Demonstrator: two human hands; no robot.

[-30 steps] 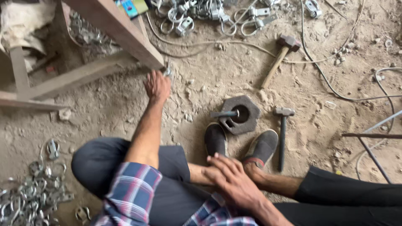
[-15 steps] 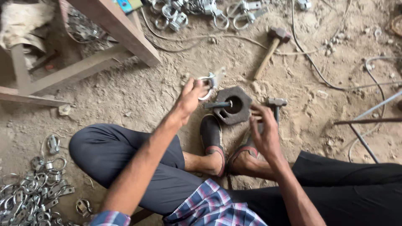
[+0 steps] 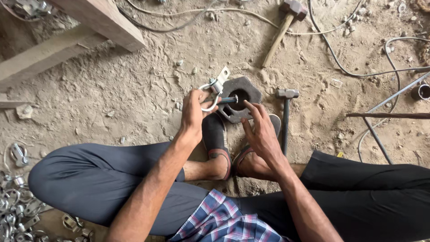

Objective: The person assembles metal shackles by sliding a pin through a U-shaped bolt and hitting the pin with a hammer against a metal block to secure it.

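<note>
My left hand (image 3: 193,111) holds a bent silver metal clamp (image 3: 214,89) just left of a dark hexagonal iron block (image 3: 242,97) with a round hole. A short metal rod (image 3: 227,100) lies across the block's hole, close to the clamp. My right hand (image 3: 261,131) is spread with fingers apart, fingertips touching the block's near edge. The block rests on the sandy ground between my two shoes (image 3: 215,134). A small hammer (image 3: 285,117) lies just right of my right hand.
A larger wooden-handled hammer (image 3: 282,28) lies farther back. A wooden frame (image 3: 85,27) stands at the upper left. Several metal clamps (image 3: 18,210) are heaped at the lower left. Cables (image 3: 349,71) and a rusty rod (image 3: 387,115) cross the ground at right.
My left hand came back from under the wooden frame with a clamp and brought it to the block. My right hand rose from my foot to the block's edge.
</note>
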